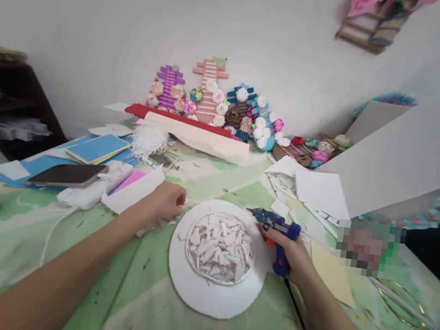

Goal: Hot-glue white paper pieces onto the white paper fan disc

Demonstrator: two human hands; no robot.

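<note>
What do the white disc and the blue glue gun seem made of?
White disc: probably card or foam board with a matte finish, judging by its flat, shine-free face. Glue gun: likely hard plastic, going by its molded-looking blue body; its finish is too blurred to judge.

No legible text — no brands, labels, numbers or signs readable in view.

Our left forearm (pixel 83 246) reaches in from eight o'clock, slanting toward two, and our left hand (pixel 165 201) curls its fingers into a loose fist. Our right forearm (pixel 327 305) comes from between four and five, aimed toward ten, our right hand (pixel 292 250) wrapped in a grip.
</note>
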